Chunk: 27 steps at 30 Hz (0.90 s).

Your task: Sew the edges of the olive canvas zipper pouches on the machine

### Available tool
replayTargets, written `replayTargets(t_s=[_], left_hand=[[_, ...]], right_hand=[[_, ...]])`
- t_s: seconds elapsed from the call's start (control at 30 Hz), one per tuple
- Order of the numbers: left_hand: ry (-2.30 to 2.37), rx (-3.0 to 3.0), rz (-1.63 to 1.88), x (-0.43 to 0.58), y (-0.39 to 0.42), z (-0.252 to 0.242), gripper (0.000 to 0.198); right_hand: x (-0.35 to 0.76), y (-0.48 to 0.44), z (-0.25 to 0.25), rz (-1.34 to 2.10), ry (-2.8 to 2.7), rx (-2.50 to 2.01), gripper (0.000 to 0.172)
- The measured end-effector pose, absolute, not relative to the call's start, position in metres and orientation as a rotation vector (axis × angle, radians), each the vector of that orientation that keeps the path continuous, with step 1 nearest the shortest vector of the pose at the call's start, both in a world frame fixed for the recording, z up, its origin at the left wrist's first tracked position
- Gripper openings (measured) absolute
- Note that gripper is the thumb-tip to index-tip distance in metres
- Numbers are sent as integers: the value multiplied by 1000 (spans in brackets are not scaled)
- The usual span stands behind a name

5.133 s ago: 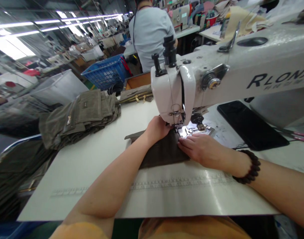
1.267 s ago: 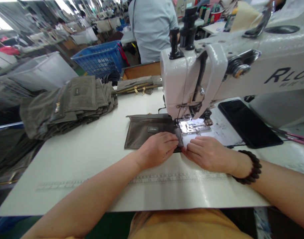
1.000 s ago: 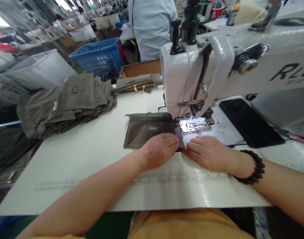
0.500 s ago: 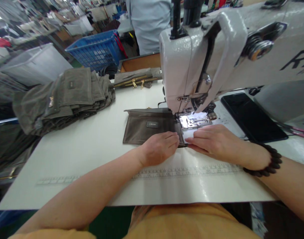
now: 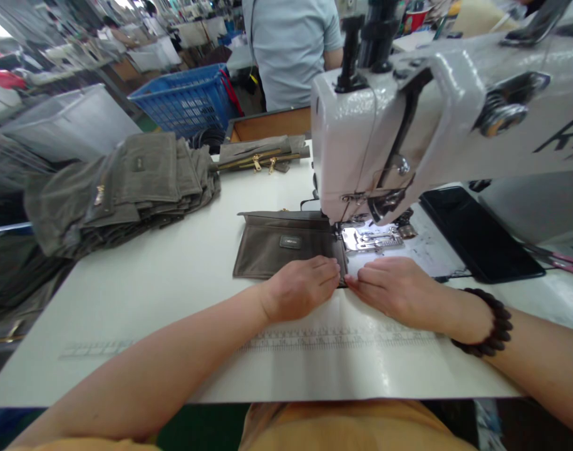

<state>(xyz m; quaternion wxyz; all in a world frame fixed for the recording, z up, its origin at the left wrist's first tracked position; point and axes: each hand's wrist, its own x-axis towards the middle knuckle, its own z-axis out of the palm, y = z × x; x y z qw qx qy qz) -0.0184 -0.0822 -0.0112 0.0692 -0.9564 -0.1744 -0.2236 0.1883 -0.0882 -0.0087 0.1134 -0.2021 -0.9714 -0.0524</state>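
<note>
A dark olive fabric piece (image 5: 262,250) with a small label (image 5: 290,242) lies flat on the white table, its right edge under the needle area of the sewing machine (image 5: 347,144). Across its lower right part rests my left hand (image 5: 305,287), fingers together and pressed on the fabric. My right hand (image 5: 394,288) has its fingers bunched, with the tips touching the lower right corner of the same piece. A dark bead bracelet circles my right wrist. The metal plate (image 5: 371,239) beside the needle is lit.
A stack of olive fabric pieces (image 5: 149,169) lies at the left, with zippered pieces (image 5: 262,153) behind. A black phone (image 5: 478,235) and pink-handled scissors (image 5: 565,263) are at the right. Farther back are a blue basket (image 5: 183,97) and a person in light blue (image 5: 290,56).
The camera view has shifted slightly, so the scene sits lower. My right hand has moved a little left and toward me along the fabric's edge. My left hand stays on the fabric.
</note>
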Motion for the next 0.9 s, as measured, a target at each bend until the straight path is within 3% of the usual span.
replayTargets(t_s=[0.3,0.53,0.9], left_hand=[[-567,-2976,-506,-27,-85,-13,23],[-573,-2925,-559,-25,-72,-16,24],[-660,-2962,-349,-22,-43,-13,19]], right_hand=[[188,-92,5,-225,-2863,-479,30],[185,-85,0,-336,-2844,-609,29],[187,-74,-8,-361,-2838,-732,28]])
